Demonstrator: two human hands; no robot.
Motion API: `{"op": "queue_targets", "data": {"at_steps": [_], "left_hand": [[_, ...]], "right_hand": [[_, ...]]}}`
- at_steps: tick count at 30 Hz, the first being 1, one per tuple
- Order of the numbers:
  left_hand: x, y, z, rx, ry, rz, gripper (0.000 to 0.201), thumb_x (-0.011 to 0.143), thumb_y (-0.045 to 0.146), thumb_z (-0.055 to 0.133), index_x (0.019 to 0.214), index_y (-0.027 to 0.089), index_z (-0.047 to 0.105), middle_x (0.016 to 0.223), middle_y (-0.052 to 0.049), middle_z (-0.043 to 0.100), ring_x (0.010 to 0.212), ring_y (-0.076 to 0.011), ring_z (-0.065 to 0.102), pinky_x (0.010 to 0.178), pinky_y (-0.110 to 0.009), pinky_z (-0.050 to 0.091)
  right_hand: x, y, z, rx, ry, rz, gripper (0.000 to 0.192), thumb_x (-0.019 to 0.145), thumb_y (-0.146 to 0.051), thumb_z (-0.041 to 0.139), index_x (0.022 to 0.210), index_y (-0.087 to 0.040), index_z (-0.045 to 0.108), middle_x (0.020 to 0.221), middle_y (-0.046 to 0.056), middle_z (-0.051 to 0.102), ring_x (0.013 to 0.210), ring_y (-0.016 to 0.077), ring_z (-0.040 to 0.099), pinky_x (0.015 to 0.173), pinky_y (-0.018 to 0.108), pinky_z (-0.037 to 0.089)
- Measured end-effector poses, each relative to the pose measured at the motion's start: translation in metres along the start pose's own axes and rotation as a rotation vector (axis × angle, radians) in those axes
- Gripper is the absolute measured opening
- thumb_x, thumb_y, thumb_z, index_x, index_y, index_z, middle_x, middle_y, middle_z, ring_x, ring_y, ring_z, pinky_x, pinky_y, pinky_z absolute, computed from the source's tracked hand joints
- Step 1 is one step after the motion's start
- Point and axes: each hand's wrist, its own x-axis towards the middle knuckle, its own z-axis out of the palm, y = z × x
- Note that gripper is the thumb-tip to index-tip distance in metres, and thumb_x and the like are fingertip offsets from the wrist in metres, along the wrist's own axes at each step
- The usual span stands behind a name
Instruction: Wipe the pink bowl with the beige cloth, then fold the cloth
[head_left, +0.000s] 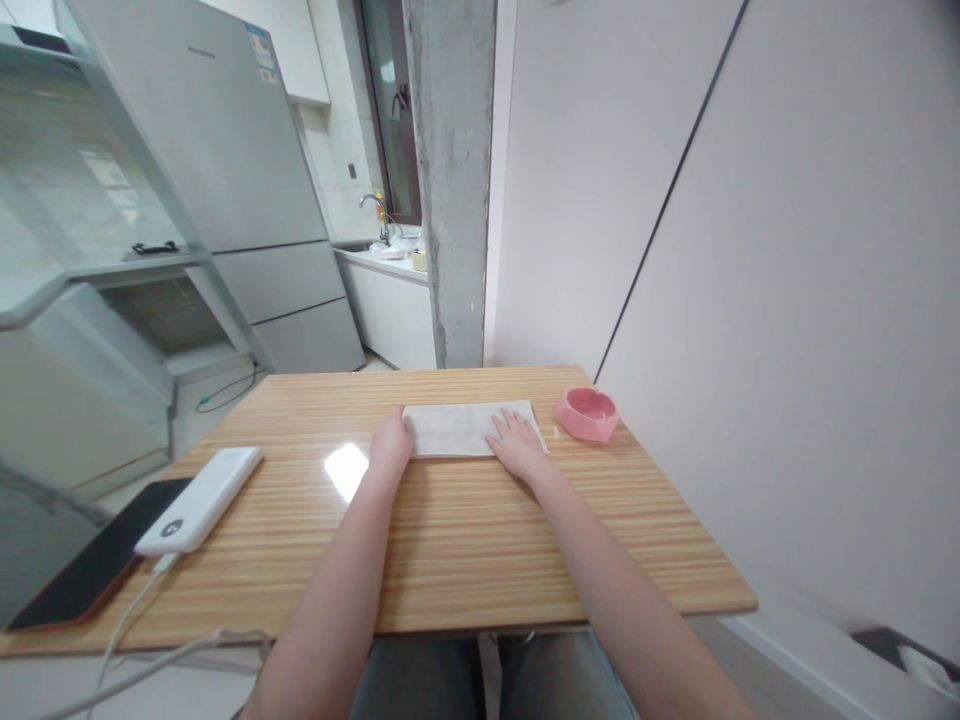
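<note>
A folded white cloth [454,430] lies flat as a long strip across the far middle of the table. At its left end, my left hand [391,440] is closed on the edge, thumb side up, with most of its fingers hidden. My right hand [517,443] rests flat on the cloth's right part, its fingers spread. To the right of that hand, apart from the cloth, stands a pink ashtray-like dish [588,414] with angular sides.
The wood-grain table [480,550] meets a white wall [750,300] on the right. At the left lie a white power bank [201,500] with a cable [135,605] plugged in and a dark flat tablet-like thing [97,560]. A fridge [225,150] and sink counter stand behind.
</note>
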Motion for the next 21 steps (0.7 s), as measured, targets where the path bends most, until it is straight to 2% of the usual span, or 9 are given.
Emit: {"op": "queue_targets", "data": {"at_steps": [6, 10, 12, 15, 18, 21], "left_hand": [[0.0005, -0.0013, 0.0040, -0.063, -0.015, -0.049, 0.067, 0.086, 0.038, 0.045, 0.140, 0.004, 0.026, 0.120, -0.024, 0.058, 0.111, -0.0302, 0.057, 0.088, -0.037, 0.044], [0.0010, -0.0012, 0.0061, -0.060, -0.105, -0.022, 0.060, 0.081, 0.029, 0.053, 0.135, 0.008, 0.035, 0.120, -0.021, 0.060, 0.110, -0.0288, 0.058, 0.089, -0.035, 0.043], [0.0022, -0.0021, 0.0058, -0.044, -0.112, 0.008, 0.053, 0.080, 0.024, 0.053, 0.131, 0.012, 0.041, 0.119, -0.018, 0.061, 0.110, -0.0272, 0.059, 0.089, -0.034, 0.043], [0.0031, -0.0037, 0.0026, -0.018, -0.073, -0.019, 0.045, 0.083, 0.022, 0.048, 0.127, 0.014, 0.045, 0.114, -0.017, 0.064, 0.107, -0.0269, 0.060, 0.088, -0.034, 0.044], [0.0004, -0.0029, -0.0005, -0.009, -0.056, -0.013, 0.048, 0.085, 0.024, 0.046, 0.131, 0.012, 0.042, 0.116, -0.019, 0.062, 0.109, -0.0268, 0.059, 0.088, -0.034, 0.043], [-0.0038, 0.0001, -0.0009, -0.014, -0.130, -0.002, 0.058, 0.085, 0.033, 0.046, 0.137, 0.011, 0.034, 0.122, -0.021, 0.058, 0.114, -0.0284, 0.056, 0.090, -0.036, 0.042]], "right_hand": [[0.0004, -0.0019, 0.0028, 0.003, 0.032, 0.000, 0.056, 0.091, -0.042, 0.039, 0.140, -0.015, 0.038, 0.151, 0.013, 0.026, 0.139, 0.0290, 0.021, 0.112, 0.042, 0.015], [0.0024, -0.0004, 0.0035, 0.036, 0.095, -0.001, 0.055, 0.092, -0.041, 0.036, 0.139, -0.013, 0.038, 0.149, 0.013, 0.030, 0.139, 0.0248, 0.023, 0.112, 0.037, 0.017], [0.0032, 0.0015, 0.0033, 0.045, 0.104, -0.003, 0.055, 0.092, -0.040, 0.034, 0.139, -0.012, 0.038, 0.149, 0.013, 0.031, 0.139, 0.0232, 0.024, 0.112, 0.035, 0.017], [0.0034, 0.0040, 0.0039, 0.017, 0.099, 0.082, 0.062, 0.090, -0.045, 0.039, 0.139, -0.007, 0.037, 0.149, 0.018, 0.028, 0.139, 0.0283, 0.021, 0.112, 0.040, 0.016], [0.0028, 0.0044, 0.0058, -0.003, 0.119, 0.189, 0.069, 0.088, -0.048, 0.041, 0.139, -0.002, 0.034, 0.150, 0.022, 0.022, 0.139, 0.0318, 0.019, 0.111, 0.042, 0.016], [0.0025, 0.0037, 0.0073, -0.001, 0.118, 0.198, 0.071, 0.088, -0.047, 0.041, 0.139, 0.002, 0.031, 0.150, 0.024, 0.020, 0.139, 0.0323, 0.019, 0.111, 0.042, 0.016]]}}
